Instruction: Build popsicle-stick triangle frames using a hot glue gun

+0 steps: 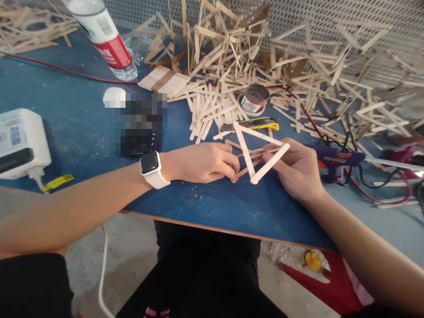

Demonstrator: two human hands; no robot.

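My right hand [296,170] holds a frame of popsicle sticks [243,143] above the blue table. Three pale sticks form its front triangle, and more sticks run behind it, partly hidden by my fingers. My left hand [208,163], with a white-banded watch [153,169] on the wrist, rests low at the frame's left side. Its fingers are curled, the tips at the end of a thin stick [243,171] of the frame. Just behind the frame lies a yellow and black utility knife [255,124]. Right of my right hand is a blue glue gun [341,161].
Loose popsicle sticks [212,106] and joined stick frames [361,37] pile up along the mesh panel. A bundle of sticks [164,81], a tape roll [255,98], a water bottle [109,44], a phone [141,141] and a white power unit [23,141] stand about. Cables cross the table [205,207].
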